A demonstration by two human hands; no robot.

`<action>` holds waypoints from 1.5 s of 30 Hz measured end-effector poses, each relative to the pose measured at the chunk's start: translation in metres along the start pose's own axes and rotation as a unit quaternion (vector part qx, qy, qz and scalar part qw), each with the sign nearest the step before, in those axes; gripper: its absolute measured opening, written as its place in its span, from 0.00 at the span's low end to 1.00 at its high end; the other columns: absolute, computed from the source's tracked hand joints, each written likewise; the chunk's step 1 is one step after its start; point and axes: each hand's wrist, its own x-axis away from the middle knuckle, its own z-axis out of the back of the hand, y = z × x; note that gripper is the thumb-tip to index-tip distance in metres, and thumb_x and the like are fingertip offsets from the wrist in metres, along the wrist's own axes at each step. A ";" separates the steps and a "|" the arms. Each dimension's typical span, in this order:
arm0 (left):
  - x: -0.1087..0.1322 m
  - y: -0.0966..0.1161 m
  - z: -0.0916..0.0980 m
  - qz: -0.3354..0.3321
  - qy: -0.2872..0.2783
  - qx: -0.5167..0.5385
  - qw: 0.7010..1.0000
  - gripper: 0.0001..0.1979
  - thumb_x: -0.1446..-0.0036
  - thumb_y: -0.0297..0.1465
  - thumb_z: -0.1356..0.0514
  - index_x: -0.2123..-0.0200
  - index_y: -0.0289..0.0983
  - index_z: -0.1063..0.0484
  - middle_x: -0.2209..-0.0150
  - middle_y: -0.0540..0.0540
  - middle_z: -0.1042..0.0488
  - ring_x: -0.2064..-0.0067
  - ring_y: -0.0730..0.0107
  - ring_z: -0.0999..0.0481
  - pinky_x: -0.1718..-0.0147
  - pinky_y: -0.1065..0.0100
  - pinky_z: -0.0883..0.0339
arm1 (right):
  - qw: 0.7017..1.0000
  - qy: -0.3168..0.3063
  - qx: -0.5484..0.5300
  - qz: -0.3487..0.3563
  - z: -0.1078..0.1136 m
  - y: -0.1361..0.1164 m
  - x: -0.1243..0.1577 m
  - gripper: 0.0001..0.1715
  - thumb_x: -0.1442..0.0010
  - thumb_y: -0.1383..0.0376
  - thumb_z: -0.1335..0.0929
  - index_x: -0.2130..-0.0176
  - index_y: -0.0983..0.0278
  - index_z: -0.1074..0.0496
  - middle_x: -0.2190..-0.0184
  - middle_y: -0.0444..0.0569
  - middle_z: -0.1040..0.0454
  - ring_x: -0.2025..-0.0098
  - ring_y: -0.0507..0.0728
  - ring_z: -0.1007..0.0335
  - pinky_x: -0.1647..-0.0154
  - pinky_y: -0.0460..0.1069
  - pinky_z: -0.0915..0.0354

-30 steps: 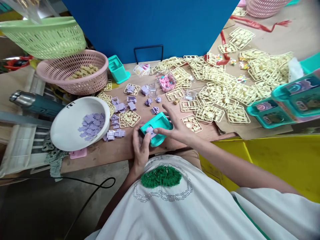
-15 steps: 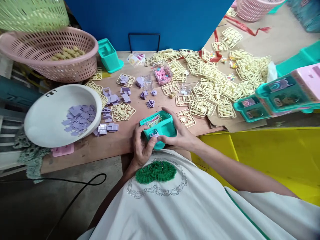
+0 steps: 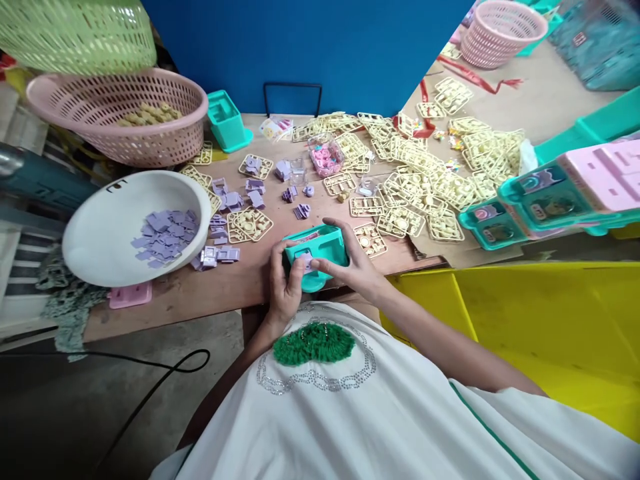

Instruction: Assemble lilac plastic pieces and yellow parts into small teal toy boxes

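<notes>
Both hands hold a teal plastic box at the table's front edge, close to my shirt. My left hand wraps its left side, with the thumb on the front. From the right, my right hand grips the box, its index finger along the far side. The thumbs of both hands meet at a small light purple piece on the box's near face. Part of this piece is hidden by the thumbs. Inside the box's upper opening, a colourful printed item shows.
A white bowl of purple pieces and a pink basket stand left. Cream part frames cover the back and right. Purple parts lie left of centre. Teal and pink toy cases are at right, above a yellow bin.
The box has tilted, its near face now turned more upward and its opening looking narrower. The thumbs have shifted over the purple piece. The whole view has moved slightly.
</notes>
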 end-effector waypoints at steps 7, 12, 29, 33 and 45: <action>-0.004 -0.004 -0.009 0.027 0.028 0.029 0.999 0.24 0.27 0.55 0.46 0.45 0.42 0.29 0.42 0.40 0.22 0.38 0.58 0.22 0.37 0.60 0.29 | 0.999 0.003 0.018 -0.027 0.000 0.004 -0.009 0.54 0.43 0.43 0.23 0.28 0.55 0.41 0.33 0.59 0.32 0.32 0.71 0.33 0.32 0.68 0.32; -0.003 -0.004 -0.012 0.041 0.061 0.017 0.997 0.25 0.30 0.57 0.44 0.48 0.42 0.29 0.48 0.41 0.21 0.46 0.59 0.20 0.44 0.61 0.25 | 0.998 0.034 0.050 0.000 -0.007 0.004 -0.011 0.50 0.45 0.47 0.24 0.31 0.58 0.39 0.33 0.60 0.32 0.35 0.71 0.32 0.32 0.69 0.34; -0.025 -0.024 0.022 0.028 -0.106 0.067 0.992 0.42 0.42 0.56 0.29 0.33 0.41 0.35 0.38 0.36 0.25 0.38 0.54 0.21 0.41 0.58 0.23 | 0.983 0.039 0.131 0.123 -0.004 0.015 -0.022 0.53 0.35 0.43 0.28 0.23 0.60 0.43 0.29 0.64 0.33 0.27 0.73 0.35 0.28 0.72 0.36; -0.025 -0.034 0.023 0.008 -0.101 0.027 0.994 0.45 0.48 0.47 0.23 0.33 0.41 0.37 0.41 0.37 0.23 0.41 0.55 0.20 0.43 0.58 0.22 | 0.957 -0.011 0.154 0.244 0.009 -0.001 -0.040 0.34 0.32 0.51 0.29 0.31 0.57 0.30 0.33 0.60 0.28 0.31 0.69 0.31 0.31 0.69 0.32; -0.035 -0.024 0.026 -0.025 -0.118 -0.084 0.989 0.44 0.51 0.43 0.21 0.36 0.42 0.36 0.41 0.39 0.22 0.40 0.50 0.20 0.40 0.53 0.25 | 0.922 -0.185 0.185 0.284 0.010 -0.012 -0.099 0.15 0.46 0.65 0.25 0.58 0.63 0.28 0.58 0.51 0.27 0.57 0.60 0.28 0.54 0.54 0.31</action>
